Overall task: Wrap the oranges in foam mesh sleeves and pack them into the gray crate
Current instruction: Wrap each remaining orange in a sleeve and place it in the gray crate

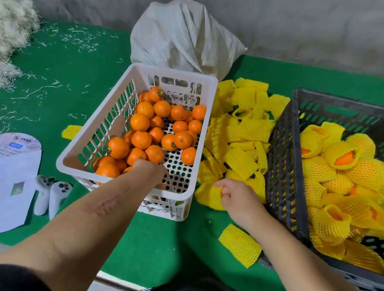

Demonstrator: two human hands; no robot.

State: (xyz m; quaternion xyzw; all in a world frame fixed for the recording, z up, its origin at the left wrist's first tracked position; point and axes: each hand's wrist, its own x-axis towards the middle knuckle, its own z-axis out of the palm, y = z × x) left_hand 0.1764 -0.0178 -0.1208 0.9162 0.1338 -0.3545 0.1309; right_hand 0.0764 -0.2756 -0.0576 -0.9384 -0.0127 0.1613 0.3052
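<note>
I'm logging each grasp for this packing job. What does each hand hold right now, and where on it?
The right hand pinches a yellow foam sleeve at its upper edge. The left hand reaches among the oranges; its grip cannot be told.

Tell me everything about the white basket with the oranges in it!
The white basket looks like plastic, a rectangle with slotted walls, a floor full of round holes and cut-out shapes in its far end. It sits upright on the green mat, between the paper sheets and the pile of yellow sleeves. Bare oranges fill about half the floor, some with small stickers. The left hand reaches inside over its near rim, among the oranges.
</note>
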